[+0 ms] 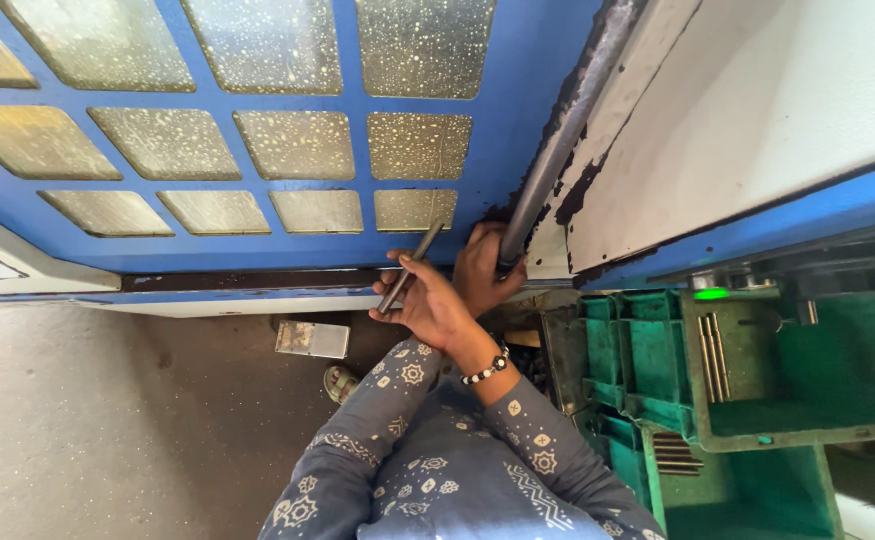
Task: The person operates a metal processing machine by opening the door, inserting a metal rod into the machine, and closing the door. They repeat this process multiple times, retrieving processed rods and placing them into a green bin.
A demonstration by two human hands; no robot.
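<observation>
Between the curled fingers of the left hand [428, 300], a slim grey metal rod [410, 268] is lying gripped, smooth and round, its long axis slanting up toward the blue gridded door [258, 255]. Just right, the right hand [486, 268] is wrapping fully around the door's dark, grimy bar handle [558, 150].
</observation>
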